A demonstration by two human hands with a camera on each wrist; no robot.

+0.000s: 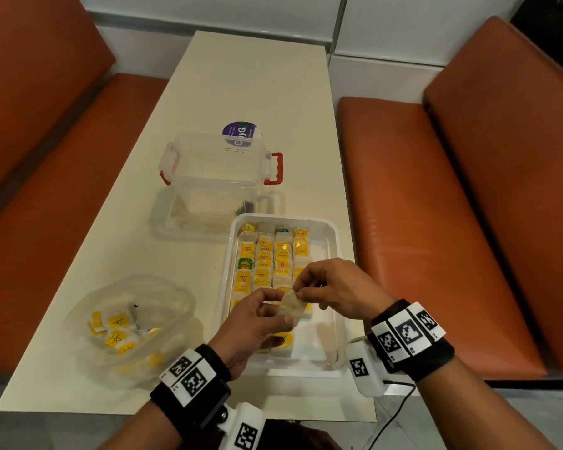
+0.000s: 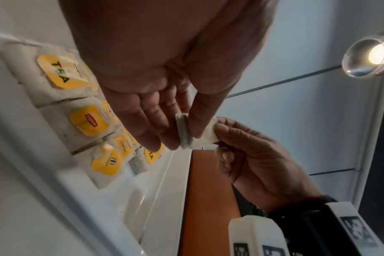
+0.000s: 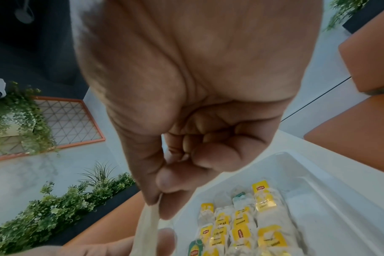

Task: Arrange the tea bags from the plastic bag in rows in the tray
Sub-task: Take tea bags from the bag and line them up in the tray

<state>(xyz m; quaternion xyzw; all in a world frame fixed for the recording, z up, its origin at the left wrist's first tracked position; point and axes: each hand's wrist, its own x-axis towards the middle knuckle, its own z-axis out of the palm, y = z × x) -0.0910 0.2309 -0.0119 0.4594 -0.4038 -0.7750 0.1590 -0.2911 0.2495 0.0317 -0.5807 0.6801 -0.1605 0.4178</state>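
Note:
Both hands hold one pale tea bag [image 1: 292,305] above the near half of the white tray [image 1: 334,332]. My left hand [image 1: 275,316] pinches its lower end between thumb and fingers. My right hand [image 1: 298,289] pinches its top corner between thumb and forefinger. The left wrist view shows the tea bag [image 2: 194,136] between the left hand [image 2: 186,136] and the right hand [image 2: 217,129]. In the right wrist view the right hand [image 3: 158,195] pinches the tea bag [image 3: 146,230]. Rows of yellow-tagged tea bags [image 1: 267,258] fill the tray. The clear plastic bag [image 1: 124,323] with more tea bags lies left of the tray.
A clear lidded container with red handles [image 1: 220,172] stands behind the tray, with a purple round sticker [image 1: 239,133] beyond it. The cream table [image 1: 251,79] runs between orange bench seats [image 1: 420,222]. A cable [image 1: 394,414] hangs off the table's near right corner.

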